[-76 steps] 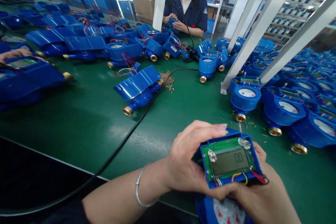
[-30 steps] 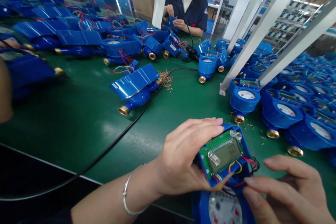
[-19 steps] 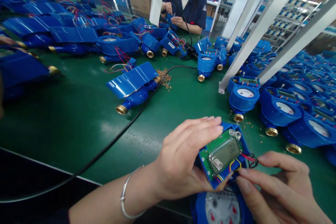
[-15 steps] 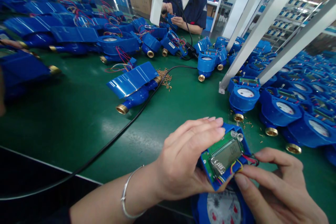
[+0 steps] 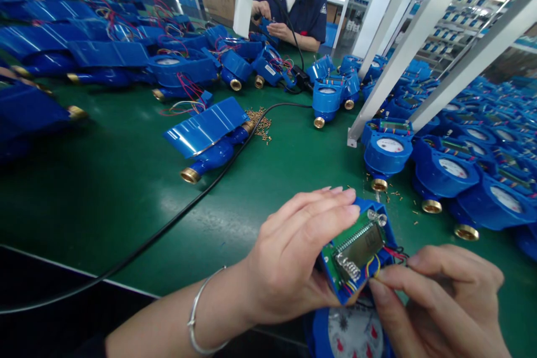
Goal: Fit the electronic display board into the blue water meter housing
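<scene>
Head camera: the left hand (image 5: 289,251) is clamped around a blue housing (image 5: 389,226), fingers over its upper side and thumb beneath. The housing sits tilted above the near part of the green bench (image 5: 293,165). Inside it are a green circuit board (image 5: 335,246) and a grey display (image 5: 363,250) (the digits are too faint to read with certainty). The right hand (image 5: 453,296) has its fingertips drawn together at the housing's lower right edge, beside red and black wires (image 5: 394,254); whether it pinches a wire cannot be told. A round dial (image 5: 352,333) with red pointers shows just below the housing. Beyond, one blue meter (image 5: 216,151) lies apart, its brass-coloured end towards the viewer. A black cable (image 5: 188,204) passes just beside it, near a heap of small brass-coloured screws (image 5: 262,130). Further meters (image 5: 386,151) crowd the right side. Across the bench, a co-worker (image 5: 308,17) handles a blue part.
</scene>
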{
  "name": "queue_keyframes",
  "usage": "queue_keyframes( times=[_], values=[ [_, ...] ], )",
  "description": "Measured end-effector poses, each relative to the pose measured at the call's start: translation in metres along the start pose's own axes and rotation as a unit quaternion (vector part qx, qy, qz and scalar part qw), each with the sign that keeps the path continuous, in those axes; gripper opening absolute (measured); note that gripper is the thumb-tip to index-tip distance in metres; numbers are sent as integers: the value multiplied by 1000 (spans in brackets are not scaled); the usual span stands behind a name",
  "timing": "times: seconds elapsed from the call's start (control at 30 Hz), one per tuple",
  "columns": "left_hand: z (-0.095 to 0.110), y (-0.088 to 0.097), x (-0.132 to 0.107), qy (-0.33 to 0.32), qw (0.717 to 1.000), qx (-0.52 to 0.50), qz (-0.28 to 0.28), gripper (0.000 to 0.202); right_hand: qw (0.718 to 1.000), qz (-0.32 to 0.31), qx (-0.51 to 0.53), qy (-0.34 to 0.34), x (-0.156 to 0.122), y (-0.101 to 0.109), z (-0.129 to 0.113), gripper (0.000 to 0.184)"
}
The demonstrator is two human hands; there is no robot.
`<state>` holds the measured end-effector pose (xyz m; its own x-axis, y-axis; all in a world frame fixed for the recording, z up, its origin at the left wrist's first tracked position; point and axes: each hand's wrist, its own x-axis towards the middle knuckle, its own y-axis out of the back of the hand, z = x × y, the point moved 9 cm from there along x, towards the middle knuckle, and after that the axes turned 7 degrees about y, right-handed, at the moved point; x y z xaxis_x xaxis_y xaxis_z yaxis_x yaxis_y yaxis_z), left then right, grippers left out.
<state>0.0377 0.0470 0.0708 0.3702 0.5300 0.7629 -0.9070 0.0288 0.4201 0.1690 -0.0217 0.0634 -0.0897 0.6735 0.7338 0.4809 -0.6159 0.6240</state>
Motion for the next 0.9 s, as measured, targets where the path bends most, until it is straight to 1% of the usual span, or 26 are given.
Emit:
queue_keyframes(
  times=[0.13,0.23,0.3,0.4,0.47,0.53,0.63,0.8,0.9],
  values=[
    [-3,0,0,3,1000,-16,-2,68,1000,-9,23,17,0,-5,2,8],
    [-4,-1,1,7,1000,-29,-9,69,999,28,29,4,-3,-1,7,11],
    [-5,-1,2,13,999,-37,-14,69,999,35,26,1,-5,0,8,13],
    [-5,-2,3,12,999,-48,-14,69,1000,10,12,11,-6,-1,7,13],
    [-5,-3,3,9,998,-59,-18,70,1000,13,9,14,-6,1,8,15],
    [-5,-5,3,10,997,-71,-25,71,999,17,17,21,-5,3,7,16],
    [-6,-7,2,15,997,-71,-32,72,999,0,39,37,-4,-1,5,20],
    [-9,-5,1,30,997,-61,-24,73,998,-12,62,16,-2,-2,7,21],
    [-9,-5,2,28,998,-56,-24,71,995,-35,90,18,-1,-4,8,23]
  ],
)
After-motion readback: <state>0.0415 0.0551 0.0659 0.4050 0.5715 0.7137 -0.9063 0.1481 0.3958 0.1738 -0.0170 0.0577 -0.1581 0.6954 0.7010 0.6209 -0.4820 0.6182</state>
